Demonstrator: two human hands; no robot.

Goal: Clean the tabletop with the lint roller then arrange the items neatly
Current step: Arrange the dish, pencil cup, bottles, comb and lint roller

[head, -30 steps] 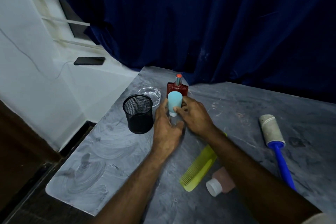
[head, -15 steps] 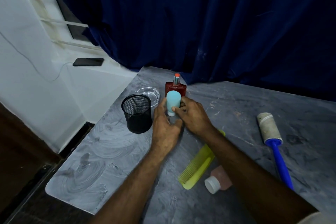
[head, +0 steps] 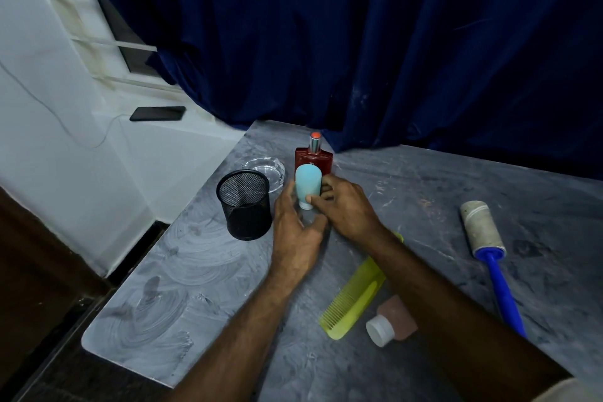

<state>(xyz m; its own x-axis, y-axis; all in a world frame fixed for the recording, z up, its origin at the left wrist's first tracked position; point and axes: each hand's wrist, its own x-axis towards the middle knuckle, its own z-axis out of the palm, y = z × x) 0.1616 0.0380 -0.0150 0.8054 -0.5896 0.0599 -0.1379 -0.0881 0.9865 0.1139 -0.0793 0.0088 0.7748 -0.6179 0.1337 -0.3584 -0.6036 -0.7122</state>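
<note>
A light blue tube (head: 307, 186) stands upright on its cap on the grey tabletop (head: 195, 271), just in front of a red perfume bottle (head: 314, 158). My right hand (head: 346, 209) pinches the tube near its base. My left hand (head: 295, 232) cups it from the left, fingers against its side. The lint roller (head: 483, 228) with a blue handle lies on the table far to the right, untouched. A yellow-green comb (head: 354, 297) and a small pink bottle with a white cap (head: 393, 321) lie under my right forearm.
A black mesh cup (head: 245, 204) stands left of my hands, with a clear glass ashtray (head: 266, 170) behind it. A dark blue curtain (head: 359, 42) hangs behind the table. A phone (head: 157, 113) lies on the white ledge at left. The table's left edge drops to the floor.
Both hands stay on the blue tube at the same spot before the red bottle. Only the camera view has shifted slightly.
</note>
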